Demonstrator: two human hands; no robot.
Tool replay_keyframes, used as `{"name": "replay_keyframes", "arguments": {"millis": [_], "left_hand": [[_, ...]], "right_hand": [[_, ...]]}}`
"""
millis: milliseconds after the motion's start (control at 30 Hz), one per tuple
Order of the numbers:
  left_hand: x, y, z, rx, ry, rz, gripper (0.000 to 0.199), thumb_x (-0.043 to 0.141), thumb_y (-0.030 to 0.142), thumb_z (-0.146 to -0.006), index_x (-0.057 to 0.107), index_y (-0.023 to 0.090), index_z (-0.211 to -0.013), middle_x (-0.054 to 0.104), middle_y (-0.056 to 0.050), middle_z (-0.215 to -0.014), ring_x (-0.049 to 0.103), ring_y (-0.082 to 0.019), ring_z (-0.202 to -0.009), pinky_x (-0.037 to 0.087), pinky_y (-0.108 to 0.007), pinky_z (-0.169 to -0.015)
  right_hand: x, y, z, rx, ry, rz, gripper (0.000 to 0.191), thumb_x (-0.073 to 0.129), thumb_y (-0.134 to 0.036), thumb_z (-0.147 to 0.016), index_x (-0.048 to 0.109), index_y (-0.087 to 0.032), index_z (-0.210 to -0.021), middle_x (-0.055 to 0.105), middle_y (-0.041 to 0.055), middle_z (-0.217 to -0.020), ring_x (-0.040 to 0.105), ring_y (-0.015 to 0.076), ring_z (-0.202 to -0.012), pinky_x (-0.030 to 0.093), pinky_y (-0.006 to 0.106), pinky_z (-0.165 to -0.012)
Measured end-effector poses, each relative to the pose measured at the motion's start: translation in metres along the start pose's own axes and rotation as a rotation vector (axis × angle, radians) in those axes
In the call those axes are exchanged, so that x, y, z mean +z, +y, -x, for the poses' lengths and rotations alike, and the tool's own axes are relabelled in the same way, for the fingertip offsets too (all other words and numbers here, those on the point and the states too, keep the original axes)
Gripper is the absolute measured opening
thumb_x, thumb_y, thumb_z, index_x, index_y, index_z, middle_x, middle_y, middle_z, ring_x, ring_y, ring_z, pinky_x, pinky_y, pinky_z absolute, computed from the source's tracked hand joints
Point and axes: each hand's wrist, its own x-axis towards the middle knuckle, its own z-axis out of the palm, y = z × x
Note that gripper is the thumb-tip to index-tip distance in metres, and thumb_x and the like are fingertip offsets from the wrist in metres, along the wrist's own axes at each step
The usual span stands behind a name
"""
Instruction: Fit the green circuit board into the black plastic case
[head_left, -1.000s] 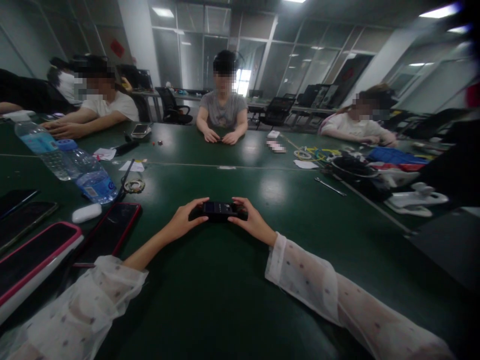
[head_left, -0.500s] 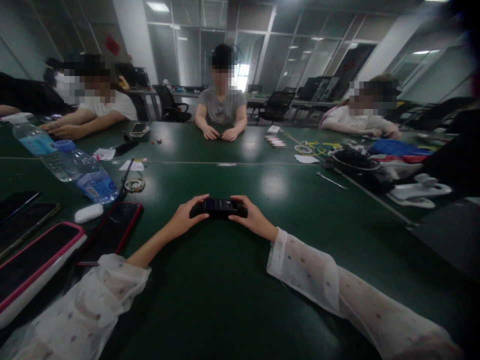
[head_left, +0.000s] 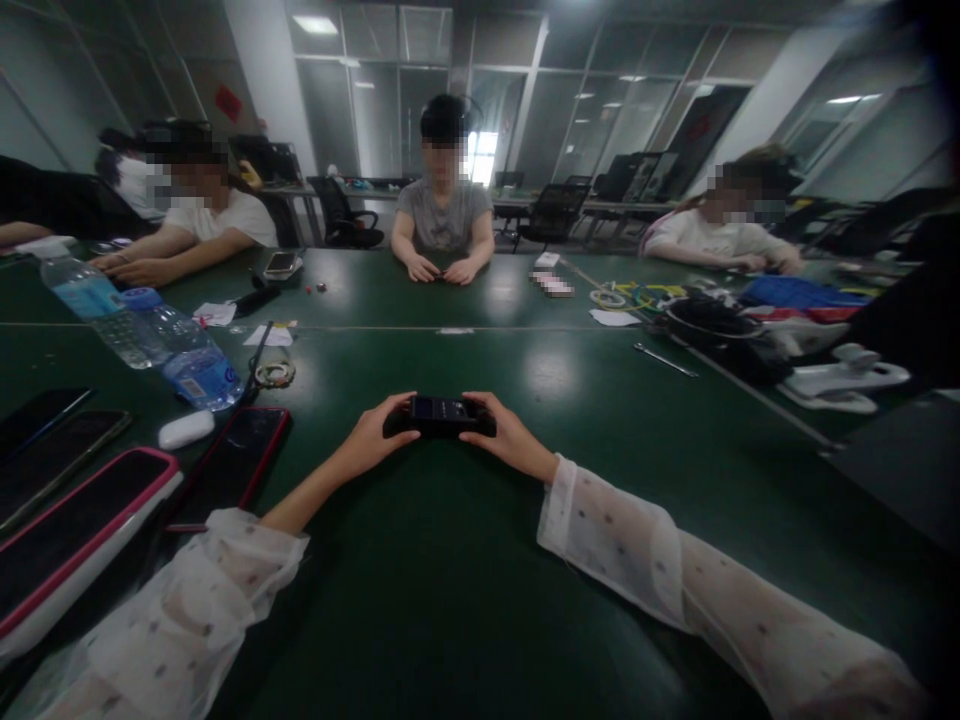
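A small black box-shaped device [head_left: 441,412], with a dark screen and small light markings on its face, is at the table's middle in front of me. My left hand [head_left: 379,432] is closed round its left end, thumb on the near side and fingers on the far side. Its right end is gripped the same way by my right hand [head_left: 510,432]. What kind of device it is I cannot tell. The green table [head_left: 442,580] lies beneath both hands.
To my left are several phones, one a red-edged phone [head_left: 244,450], plus a white earphone case [head_left: 186,429] and water bottles [head_left: 199,365]. A wrench [head_left: 665,360] and a white stand-like object [head_left: 847,380] lie to the right. People sit across the table.
My view has shifted slightly, so the things on the left appear a little further right. Both hands keep their hold on the black device, which has not visibly moved on the table.
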Motion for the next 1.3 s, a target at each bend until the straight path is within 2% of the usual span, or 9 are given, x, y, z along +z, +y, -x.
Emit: {"name": "replay_keyframes", "arguments": {"millis": [200, 467, 667, 933, 1300], "left_hand": [[-0.001, 0.002, 0.0, 0.004, 0.011, 0.024, 0.061, 0.065, 0.039, -0.083, 0.041, 0.027, -0.138, 0.056, -0.008, -0.133, 0.053, -0.025, -0.123, 0.039, -0.046, -0.106], [0.0, -0.004, -0.001, -0.008, 0.005, 0.005, 0.061, 0.066, 0.039, -0.081, 0.043, 0.026, -0.136, 0.057, -0.011, -0.13, 0.055, -0.028, -0.121, 0.039, -0.052, -0.104], [0.001, -0.01, -0.001, -0.015, -0.008, 0.018, 0.06, 0.066, 0.04, -0.081, 0.043, 0.026, -0.135, 0.058, -0.01, -0.128, 0.055, -0.027, -0.12, 0.039, -0.051, -0.104], [0.0, -0.009, -0.001, -0.047, -0.018, -0.005, 0.062, 0.067, 0.041, -0.08, 0.042, 0.027, -0.136, 0.057, -0.011, -0.129, 0.052, -0.029, -0.123, 0.034, -0.055, -0.106], [0.0, -0.01, 0.0, -0.036, 0.014, -0.029, 0.059, 0.069, 0.042, -0.079, 0.047, 0.025, -0.131, 0.058, -0.011, -0.128, 0.055, -0.029, -0.119, 0.039, -0.053, -0.102]], "right_hand": [[0.001, 0.003, 0.0, 0.009, 0.017, 0.005, 0.062, 0.07, -0.03, -0.08, 0.04, -0.026, -0.134, 0.054, 0.0085, -0.129, 0.054, 0.0246, -0.121, 0.044, 0.049, -0.105], [0.001, -0.001, -0.002, 0.005, 0.03, 0.014, 0.063, 0.071, -0.03, -0.079, 0.04, -0.027, -0.135, 0.054, 0.008, -0.129, 0.052, 0.0248, -0.123, 0.044, 0.048, -0.104], [0.002, -0.001, -0.002, -0.003, 0.013, 0.009, 0.061, 0.069, -0.029, -0.081, 0.04, -0.029, -0.135, 0.055, 0.0071, -0.128, 0.054, 0.0241, -0.121, 0.045, 0.048, -0.103], [0.002, 0.001, -0.002, 0.01, -0.003, 0.039, 0.061, 0.069, -0.03, -0.081, 0.041, -0.026, -0.134, 0.054, 0.0089, -0.13, 0.054, 0.0246, -0.121, 0.044, 0.049, -0.104], [0.001, -0.001, -0.002, -0.003, -0.007, 0.055, 0.059, 0.068, -0.03, -0.081, 0.042, -0.028, -0.134, 0.055, 0.0079, -0.13, 0.054, 0.0252, -0.121, 0.044, 0.051, -0.104]]}}
